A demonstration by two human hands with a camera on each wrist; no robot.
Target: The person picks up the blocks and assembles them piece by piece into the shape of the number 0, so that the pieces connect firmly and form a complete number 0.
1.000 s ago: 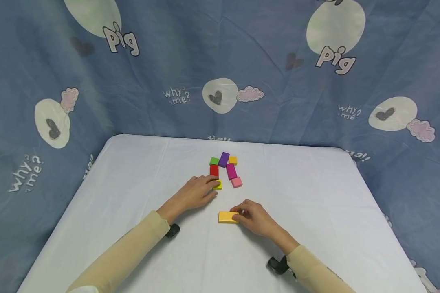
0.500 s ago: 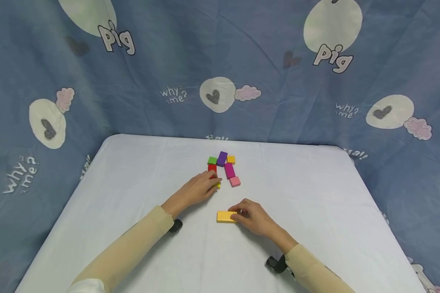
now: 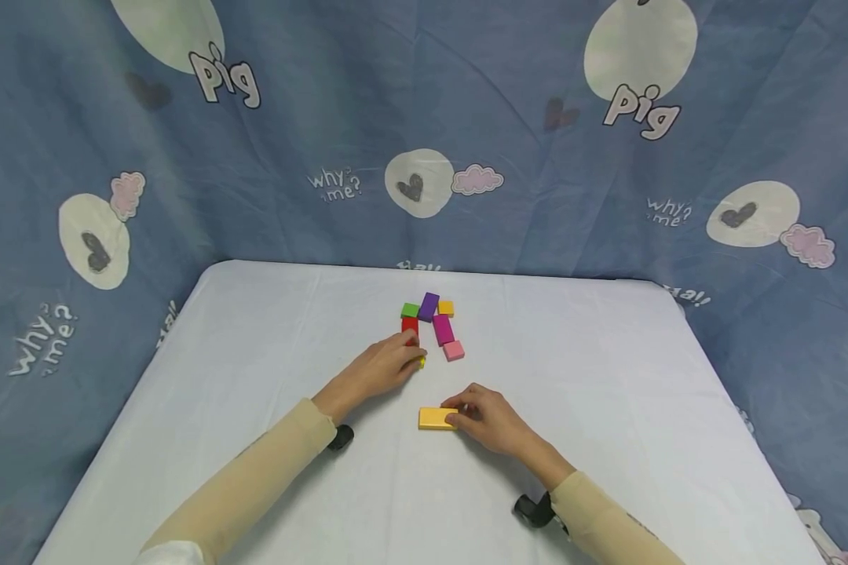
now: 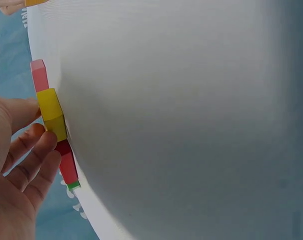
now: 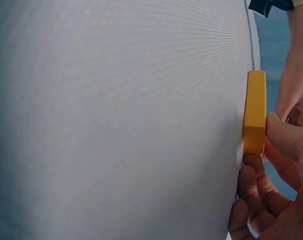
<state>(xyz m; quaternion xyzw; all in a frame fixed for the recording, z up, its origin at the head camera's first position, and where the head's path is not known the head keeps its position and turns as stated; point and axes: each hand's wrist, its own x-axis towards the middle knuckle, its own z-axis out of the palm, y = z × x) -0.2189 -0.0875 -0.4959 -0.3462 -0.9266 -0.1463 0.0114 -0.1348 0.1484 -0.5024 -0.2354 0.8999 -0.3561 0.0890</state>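
My left hand point(image 3: 376, 367) pinches a small yellow block point(image 4: 51, 110) between thumb and fingertips at the near end of a red block point(image 3: 409, 324). In the head view the fingers cover most of that yellow block. Closer to me, my right hand point(image 3: 493, 421) grips one end of a larger orange-yellow block point(image 3: 434, 418), which lies flat on the white table. Its thumb lies on the near side, as the right wrist view also shows.
Beyond the left hand lie a green block point(image 3: 410, 310), a purple block point(image 3: 429, 306), a small orange block point(image 3: 446, 308), a magenta block point(image 3: 443, 329) and a pink block point(image 3: 454, 350), forming an arch with the red one. A patterned blue curtain point(image 3: 523, 220) hangs behind the white table point(image 3: 572, 345).
My left hand has shifted slightly forward and its fingers have closed around the yellow block, hiding more of it. The right hand and its orange-yellow block stay in place.
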